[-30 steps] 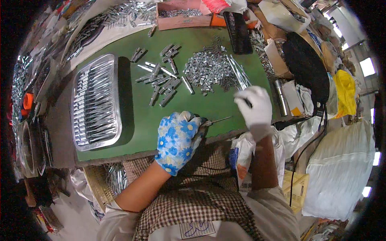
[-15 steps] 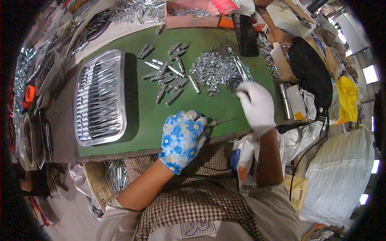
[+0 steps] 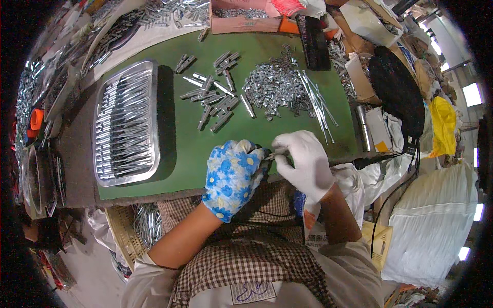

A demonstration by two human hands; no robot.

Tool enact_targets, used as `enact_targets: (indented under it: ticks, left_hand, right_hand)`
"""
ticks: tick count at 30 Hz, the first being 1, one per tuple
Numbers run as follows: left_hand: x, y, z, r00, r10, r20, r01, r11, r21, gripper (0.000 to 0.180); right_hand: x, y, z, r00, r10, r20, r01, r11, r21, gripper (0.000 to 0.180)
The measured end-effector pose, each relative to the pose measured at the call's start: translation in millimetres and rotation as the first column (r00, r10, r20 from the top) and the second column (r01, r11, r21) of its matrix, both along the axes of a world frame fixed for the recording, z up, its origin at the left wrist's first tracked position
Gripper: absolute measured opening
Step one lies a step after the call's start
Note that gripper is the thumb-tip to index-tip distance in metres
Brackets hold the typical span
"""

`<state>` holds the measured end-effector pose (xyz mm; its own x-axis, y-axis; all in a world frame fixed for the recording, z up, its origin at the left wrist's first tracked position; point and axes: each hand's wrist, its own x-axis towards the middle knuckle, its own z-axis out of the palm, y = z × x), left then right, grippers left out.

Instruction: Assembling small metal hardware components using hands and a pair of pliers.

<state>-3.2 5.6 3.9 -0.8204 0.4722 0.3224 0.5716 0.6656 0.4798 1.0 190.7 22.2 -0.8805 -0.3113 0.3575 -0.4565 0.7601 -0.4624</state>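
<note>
Left hand (image 3: 233, 174), in a blue flower-print glove: fingers curled narrow, closed about one end of a small metal part (image 3: 270, 154) at the near edge of the desk (image 3: 190, 159), just right of centre. Right hand (image 3: 304, 161), in a white glove: fingers bent and pinched on the other end of the same part, so both hands meet and touch at it; how much of the part lies inside either glove cannot be told. Desk: green top. Metal tray (image 3: 126, 123): rectangular, bright, at the left edge of the desk, filled with slim metal pieces laid in rows. Scattered short metal sleeves (image 3: 213, 97): loose group at the middle of the desk, well apart from the hands. Heap of small shiny parts (image 3: 275, 87): toward the far right part of the desk, beyond the hands. Thin metal rods (image 3: 318, 102): a loose bundle lying against the right side of that heap, fanned toward the near right corner. Black flat case (image 3: 313, 43): at the far edge, right of centre. Pink-brown cardboard box (image 3: 246, 15): beyond the far edge, holding more small metal parts.
</note>
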Motion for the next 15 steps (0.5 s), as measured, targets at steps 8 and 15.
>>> enact_targets:
  ticks: [8, 15]
  left_hand:
    - [-1, -1, -3, 1.000, 0.000, 0.005, 0.000, 1.000, -0.016, 0.022]
    - [1, 2, 0, 0.999, 0.017, -0.037, -0.016, 1.000, 0.017, 0.022]
  right_hand:
    - [8, -3, 12, 0.991, 0.078, -0.109, -0.053, 0.975, 0.217, 0.017]
    - [16, 145, -6, 0.679, -0.683, -0.267, 0.712, 0.525, 0.467, 0.054]
